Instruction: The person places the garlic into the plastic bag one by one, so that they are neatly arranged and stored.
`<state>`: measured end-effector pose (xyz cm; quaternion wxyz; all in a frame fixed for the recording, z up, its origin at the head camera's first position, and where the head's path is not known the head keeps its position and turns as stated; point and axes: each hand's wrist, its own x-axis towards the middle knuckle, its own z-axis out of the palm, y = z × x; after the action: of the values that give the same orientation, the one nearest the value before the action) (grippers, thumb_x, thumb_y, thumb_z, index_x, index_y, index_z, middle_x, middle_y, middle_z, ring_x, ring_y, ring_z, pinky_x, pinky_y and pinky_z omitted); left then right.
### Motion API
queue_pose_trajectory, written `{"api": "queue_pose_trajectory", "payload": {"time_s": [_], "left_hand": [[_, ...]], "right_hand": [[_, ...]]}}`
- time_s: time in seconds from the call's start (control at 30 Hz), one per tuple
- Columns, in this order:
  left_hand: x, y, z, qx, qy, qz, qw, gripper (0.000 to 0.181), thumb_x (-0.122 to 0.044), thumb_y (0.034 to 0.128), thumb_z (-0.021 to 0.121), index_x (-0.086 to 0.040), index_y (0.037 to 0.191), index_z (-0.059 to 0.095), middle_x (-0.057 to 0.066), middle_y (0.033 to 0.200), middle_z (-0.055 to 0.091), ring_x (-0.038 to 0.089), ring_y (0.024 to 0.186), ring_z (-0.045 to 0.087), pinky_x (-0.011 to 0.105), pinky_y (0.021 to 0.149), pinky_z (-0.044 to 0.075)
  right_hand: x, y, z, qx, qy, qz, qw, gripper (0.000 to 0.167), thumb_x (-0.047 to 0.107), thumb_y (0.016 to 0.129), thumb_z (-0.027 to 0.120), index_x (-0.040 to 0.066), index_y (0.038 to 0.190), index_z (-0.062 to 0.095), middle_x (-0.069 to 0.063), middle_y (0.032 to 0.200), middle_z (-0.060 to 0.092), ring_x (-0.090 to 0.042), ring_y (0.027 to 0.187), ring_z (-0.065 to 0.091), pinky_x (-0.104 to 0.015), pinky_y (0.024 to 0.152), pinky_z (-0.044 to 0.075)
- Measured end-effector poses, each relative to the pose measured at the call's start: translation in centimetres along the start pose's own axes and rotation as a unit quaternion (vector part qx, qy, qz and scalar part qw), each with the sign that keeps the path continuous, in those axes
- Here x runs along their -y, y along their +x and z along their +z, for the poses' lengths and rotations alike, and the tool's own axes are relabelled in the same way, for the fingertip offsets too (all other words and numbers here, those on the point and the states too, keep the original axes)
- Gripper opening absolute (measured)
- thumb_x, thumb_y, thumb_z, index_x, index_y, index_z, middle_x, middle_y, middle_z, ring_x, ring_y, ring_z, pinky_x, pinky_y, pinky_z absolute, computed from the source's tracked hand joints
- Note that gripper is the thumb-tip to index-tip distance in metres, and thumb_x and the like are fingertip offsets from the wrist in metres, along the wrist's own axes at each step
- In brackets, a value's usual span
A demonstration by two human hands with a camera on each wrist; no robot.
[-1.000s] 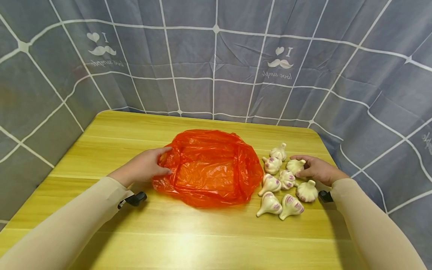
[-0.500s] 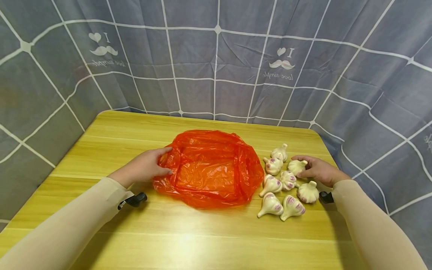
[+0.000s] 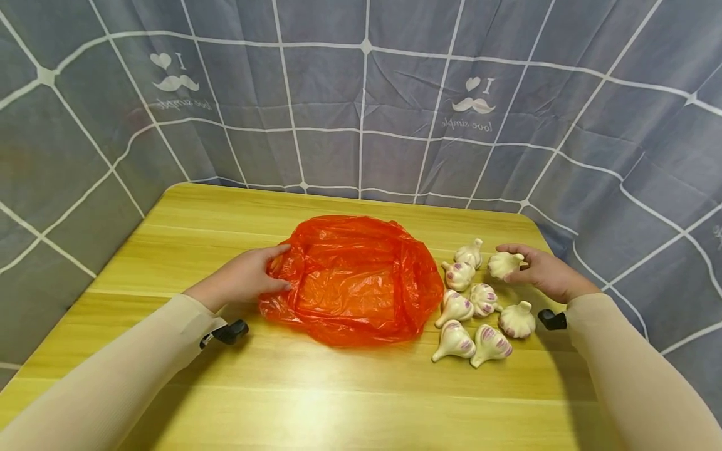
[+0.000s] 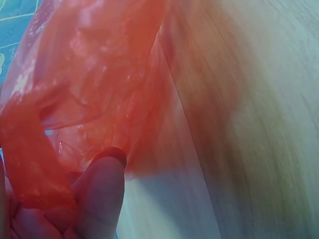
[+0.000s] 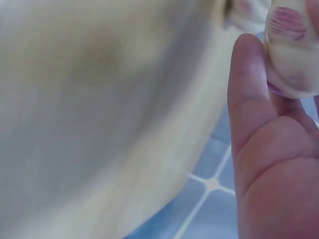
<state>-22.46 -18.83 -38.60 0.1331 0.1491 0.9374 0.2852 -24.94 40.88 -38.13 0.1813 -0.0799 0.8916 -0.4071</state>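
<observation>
In the head view, a red translucent plastic bag (image 3: 418, 285) lies spread open mid-table, with a rectangular hollow in its middle. At its left side my left hand (image 3: 241, 280) grips the edge. The left wrist view shows a strip of the bag (image 4: 37, 159) across the fingers, with the thumb beside it. Over on the right, my right hand (image 3: 551, 275) pinches a garlic bulb (image 3: 501, 265) between thumb and fingers. In the right wrist view that bulb (image 5: 293, 55) is partly cut off by the frame. Several other garlic bulbs (image 3: 455, 340) lie between the bag and the right hand.
The yellow wood-grain table (image 3: 304, 401) ends at a grey checked curtain (image 3: 327, 113) behind and at both sides. A black wrist device (image 3: 551, 319) sticks out below the right sleeve, and another (image 3: 230, 332) below the left.
My right hand has lifted a garlic bulb out of the group, moving it slightly up and right in the head view. The left hand stays at the bag's edge.
</observation>
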Motion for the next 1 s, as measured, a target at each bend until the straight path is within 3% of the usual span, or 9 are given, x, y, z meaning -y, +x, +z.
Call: {"api": "queue_pose_trajectory", "payload": {"time_s": [0.13,0.23,0.37,0.43,0.5,0.73,0.87,1.0], "left_hand": [[0.0,0.0,0.0,0.002,-0.001,0.000,1.0000,0.093,-0.034,0.0910,0.082,-0.006,0.165,0.033,0.025,0.158,0.050,0.031,0.111,0.060,0.046,0.097,0.054],[0.0,0.0,0.0,0.003,-0.002,0.001,1.0000,0.093,-0.035,0.0910,0.082,-0.006,0.165,0.033,0.026,0.157,0.050,0.032,0.113,0.059,0.049,0.100,0.054],[-0.2,-0.1,0.0,0.002,-0.006,0.000,1.0000,0.093,-0.035,0.0911,0.082,-0.006,0.165,0.034,0.026,0.157,0.050,0.032,0.115,0.059,0.050,0.101,0.054],[-0.2,-0.1,0.0,0.001,-0.008,-0.001,1.0000,0.093,-0.035,0.0910,0.083,-0.006,0.165,0.034,0.025,0.157,0.051,0.032,0.116,0.060,0.051,0.102,0.054],[-0.3,-0.1,0.0,0.000,-0.010,0.000,1.0000,0.093,-0.035,0.0908,0.083,-0.006,0.165,0.034,0.025,0.156,0.051,0.032,0.116,0.060,0.051,0.103,0.054],[-0.2,-0.1,0.2,0.001,-0.015,-0.007,0.9999,0.094,-0.034,0.0907,0.083,-0.007,0.165,0.033,0.024,0.157,0.051,0.032,0.118,0.060,0.052,0.105,0.054],[-0.2,-0.2,0.2,0.000,-0.013,-0.007,0.9999,0.094,-0.033,0.0909,0.083,-0.007,0.165,0.032,0.025,0.157,0.050,0.034,0.122,0.060,0.054,0.107,0.052],[-0.1,-0.3,0.3,-0.002,-0.011,-0.004,0.9999,0.094,-0.033,0.0912,0.082,-0.007,0.166,0.032,0.024,0.158,0.049,0.034,0.124,0.059,0.056,0.110,0.051]], "right_hand": [[1.6,-0.2,-0.4,-0.013,-0.028,-0.011,0.9995,0.077,0.018,0.097,0.076,0.007,0.162,0.035,-0.019,0.140,0.056,-0.010,0.110,0.063,-0.023,0.088,0.055],[3.0,-0.2,-0.6,-0.018,-0.057,-0.019,0.9980,0.076,0.020,0.098,0.075,0.011,0.163,0.036,-0.019,0.148,0.050,-0.024,0.119,0.063,-0.023,0.089,0.054],[5.2,-0.1,-0.5,-0.019,-0.079,-0.027,0.9964,0.073,0.020,0.099,0.074,0.013,0.163,0.038,-0.021,0.159,0.041,-0.046,0.135,0.054,-0.032,0.096,0.053],[6.3,0.0,-0.2,-0.018,-0.080,-0.035,0.9960,0.071,0.017,0.099,0.074,0.013,0.161,0.040,-0.022,0.161,0.039,-0.049,0.138,0.052,-0.035,0.097,0.053],[7.5,0.2,0.2,-0.017,-0.076,-0.045,0.9959,0.069,0.014,0.098,0.074,0.013,0.160,0.042,-0.021,0.162,0.038,-0.047,0.135,0.055,-0.033,0.096,0.054],[10.9,0.7,1.9,-0.008,-0.048,-0.073,0.9962,0.069,0.009,0.096,0.076,0.016,0.158,0.047,-0.018,0.153,0.049,-0.019,0.113,0.068,-0.022,0.087,0.056],[12.4,1.2,2.9,0.010,-0.041,-0.076,0.9962,0.070,0.010,0.095,0.076,0.020,0.158,0.047,-0.015,0.150,0.053,-0.018,0.110,0.070,-0.025,0.090,0.057],[13.7,1.9,4.0,0.025,-0.022,-0.085,0.9958,0.068,0.009,0.094,0.077,0.020,0.156,0.050,-0.016,0.130,0.063,-0.019,0.100,0.072,-0.030,0.086,0.060]]}}
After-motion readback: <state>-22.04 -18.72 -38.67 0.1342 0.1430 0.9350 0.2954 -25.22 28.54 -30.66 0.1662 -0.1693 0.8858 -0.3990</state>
